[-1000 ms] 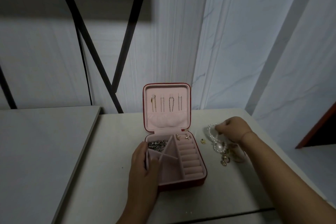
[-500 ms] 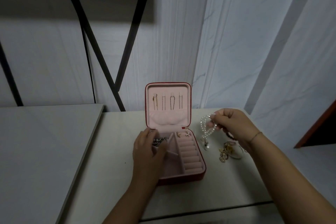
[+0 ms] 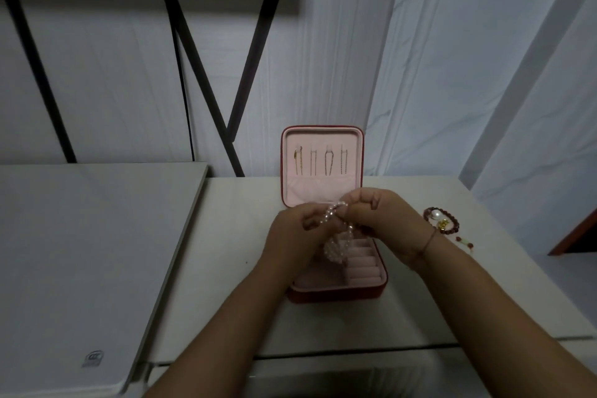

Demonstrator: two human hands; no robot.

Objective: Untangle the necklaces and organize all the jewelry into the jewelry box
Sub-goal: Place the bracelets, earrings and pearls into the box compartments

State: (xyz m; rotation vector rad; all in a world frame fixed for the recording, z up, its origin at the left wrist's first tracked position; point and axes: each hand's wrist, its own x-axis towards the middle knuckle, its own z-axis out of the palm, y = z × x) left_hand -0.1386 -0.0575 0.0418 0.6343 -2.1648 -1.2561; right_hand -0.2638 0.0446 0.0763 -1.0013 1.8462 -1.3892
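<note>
A red jewelry box [image 3: 336,296] with pink lining stands open at the middle of the white table, several thin chains hanging in its upright lid [image 3: 321,158]. Above the box, my left hand [image 3: 295,236] and my right hand [image 3: 379,223] both pinch a white pearl necklace [image 3: 332,212]; its loose end [image 3: 336,249] hangs bunched over the box's compartments. A dark red bead bracelet [image 3: 447,226] with a pearl and a gold charm lies on the table to the right of the box.
The white table [image 3: 226,268] ends in a front edge near my forearms. A raised grey panel [image 3: 80,252] adjoins it on the left. Black metal legs [image 3: 200,74] cross in front of the wall behind. A small red and pale trinket [image 3: 465,242] lies near the bracelet.
My right hand carried the pearl necklace from the table's right side to above the box. My left hand left the box's left compartments and took hold of the necklace too.
</note>
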